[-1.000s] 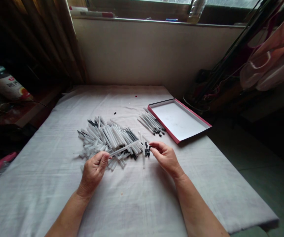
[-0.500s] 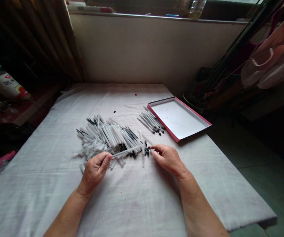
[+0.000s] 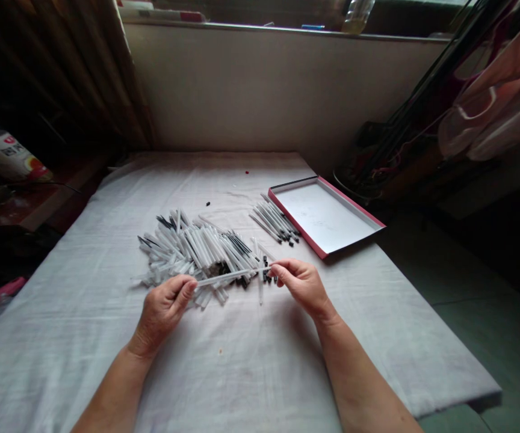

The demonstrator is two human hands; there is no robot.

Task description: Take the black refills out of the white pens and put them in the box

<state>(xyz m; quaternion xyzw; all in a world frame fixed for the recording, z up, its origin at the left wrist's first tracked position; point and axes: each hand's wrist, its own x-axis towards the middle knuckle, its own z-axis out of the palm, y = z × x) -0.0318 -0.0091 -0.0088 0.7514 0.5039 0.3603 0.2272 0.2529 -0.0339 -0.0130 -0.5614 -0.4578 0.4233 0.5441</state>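
Note:
A clear pen barrel (image 3: 228,277) stretches nearly level between my two hands, above the front of the pile. My left hand (image 3: 165,307) pinches its left end between thumb and fingers. At the other end, the thumb and finger of my right hand (image 3: 303,285) are pressed together; what small part they hold there, if any, is hidden. Small black plugs (image 3: 265,264) lie just beside the right fingertips. Behind the barrel spreads a loose pile of translucent pen barrels (image 3: 206,243), with dark-filled refills (image 3: 239,242) on its right side.
Several pens with black ends (image 3: 274,219) lie in a row against a shallow red-edged box lid (image 3: 325,216). A black bit (image 3: 208,204) and a red bit (image 3: 247,172) lie farther back on the cloth-covered table (image 3: 215,391). A labelled jar (image 3: 9,153) stands at the left.
My right hand has risen slightly from the black plugs to the barrel's right end. My left hand has shifted a little left, and the barrel now lies flatter.

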